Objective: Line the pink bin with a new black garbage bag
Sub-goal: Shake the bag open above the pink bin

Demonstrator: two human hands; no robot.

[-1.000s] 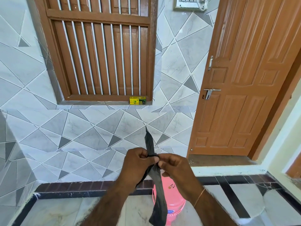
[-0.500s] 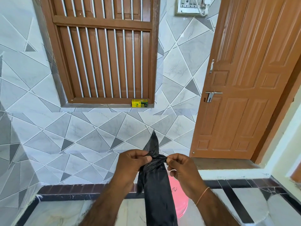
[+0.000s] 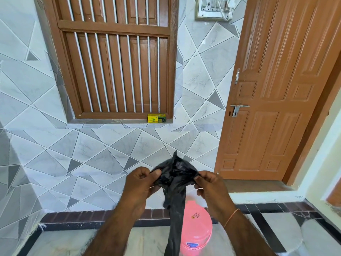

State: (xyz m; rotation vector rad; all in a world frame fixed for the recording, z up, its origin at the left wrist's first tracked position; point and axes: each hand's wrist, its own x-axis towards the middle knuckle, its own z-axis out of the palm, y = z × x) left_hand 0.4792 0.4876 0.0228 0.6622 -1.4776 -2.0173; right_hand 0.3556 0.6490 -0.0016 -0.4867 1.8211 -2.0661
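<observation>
While the black garbage bag (image 3: pixel 175 174) hung from both hands in front of the tiled wall (image 3: pixel 103 150), its top was bunched and crumpled between them and the rest trailed down in a narrow folded strip to the bottom of the view. The left hand (image 3: pixel 142 183) pinched the film at the bag's left edge between thumb and curled fingers; the right hand (image 3: pixel 210 187) pinched the opposite edge the same way, the two hands a little apart with the wrinkled plastic stretched between.

The film looked thin, very light and limp, likely slippery and prone to clinging to itself, so the layers at the mouth would probably need rubbing apart. The best hold seemed to be the open rim, one layer in each hand.

The pink bin (image 3: pixel 196 231) stood on the floor (image 3: pixel 60 242) below the hands, near the dark border strip at the foot of the wall, partly hidden by the hanging strip and not yet lined.

A small yellow sticker and a blue label showed on the bin, both too small to read. A yellow and green box (image 3: pixel 156 118) sat at the right end of the window ledge (image 3: pixel 110 121); its print was not legible either.
</observation>
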